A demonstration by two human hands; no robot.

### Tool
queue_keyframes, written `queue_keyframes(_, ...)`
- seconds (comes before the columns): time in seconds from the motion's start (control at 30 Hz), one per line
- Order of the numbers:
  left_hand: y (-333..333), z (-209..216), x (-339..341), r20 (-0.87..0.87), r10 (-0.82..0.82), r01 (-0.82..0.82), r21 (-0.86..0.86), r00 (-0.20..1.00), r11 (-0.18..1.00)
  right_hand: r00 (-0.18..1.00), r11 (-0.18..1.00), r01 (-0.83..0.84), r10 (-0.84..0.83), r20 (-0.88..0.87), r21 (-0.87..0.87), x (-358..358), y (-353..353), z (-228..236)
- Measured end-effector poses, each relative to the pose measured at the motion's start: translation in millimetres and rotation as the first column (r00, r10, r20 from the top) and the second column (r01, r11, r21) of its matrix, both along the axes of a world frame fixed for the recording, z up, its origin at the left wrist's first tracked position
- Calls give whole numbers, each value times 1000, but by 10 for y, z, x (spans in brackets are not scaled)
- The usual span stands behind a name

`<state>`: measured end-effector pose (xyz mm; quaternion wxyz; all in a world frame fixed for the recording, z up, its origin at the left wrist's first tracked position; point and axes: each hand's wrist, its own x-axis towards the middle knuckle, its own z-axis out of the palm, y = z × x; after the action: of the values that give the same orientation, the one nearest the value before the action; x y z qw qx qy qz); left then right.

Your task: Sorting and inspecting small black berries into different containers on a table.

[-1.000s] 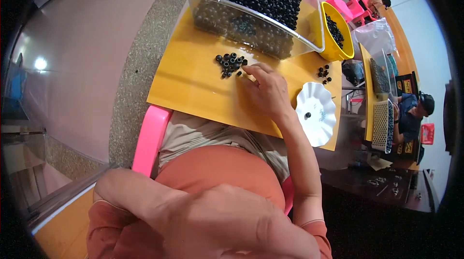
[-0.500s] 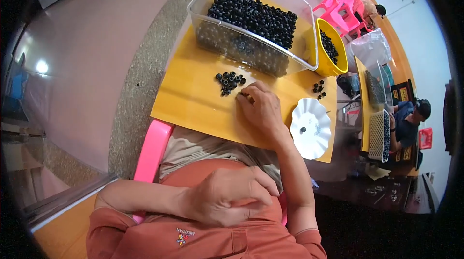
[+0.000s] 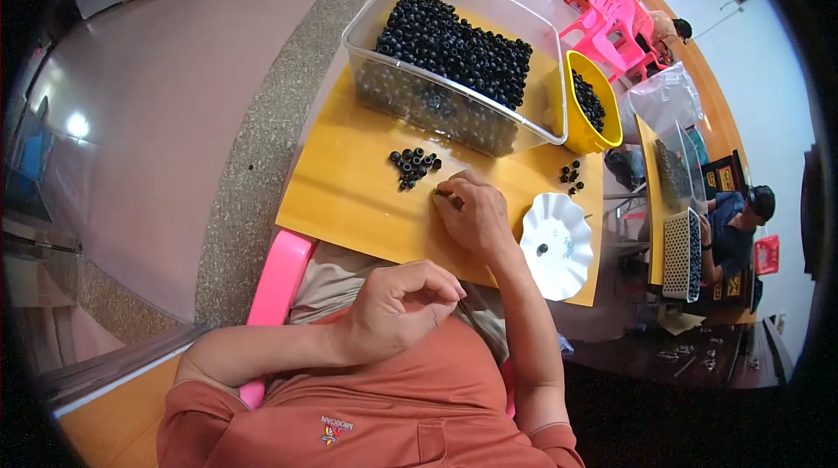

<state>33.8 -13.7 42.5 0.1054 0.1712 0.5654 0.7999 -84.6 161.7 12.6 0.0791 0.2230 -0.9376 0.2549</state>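
Note:
My right hand rests on the yellow board, thumb and forefinger closed on a small black round piece, mostly hidden by the fingers. To its left lies a loose cluster of black hollow round pieces. Above my lap is my left hand, its fingers curled and the tips pinched together; what they hold, if anything, is hidden. Right of my right wrist, a white wavy-edged dish has one small dark piece in it.
A clear plastic bin of black pieces stands at the board's far side. Beside it is a yellow tub with more, and several loose pieces lie before it. Another person works at the right beside a perforated basket.
My left hand has risen away from my body toward the board, and its fingers have drawn into a pinch. My right hand stays at nearly the same spot. The view has shifted slightly.

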Motion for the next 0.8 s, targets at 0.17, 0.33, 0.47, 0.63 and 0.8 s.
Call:
queue_keyframes(0.17,1,-51,-12,74,-6,5,16,997,1000,998,997,-12,16,59,-71,-78,41,2)
queue_keyframes(0.33,-2,-66,-30,101,-6,6,-2,995,1000,996,986,50,-37,80,-158,-214,8,-5)
queue_keyframes(0.47,5,-86,-54,132,-8,8,0,991,1000,998,996,56,-53,40,-73,-285,-56,6)
queue_keyframes(0.63,3,-84,-80,200,-9,4,24,980,1000,994,997,82,-82,78,4,-326,-93,-7)
queue_keyframes(0.8,18,-180,-125,251,-3,-10,53,968,999,997,998,57,-56,45,-35,-258,-19,17)
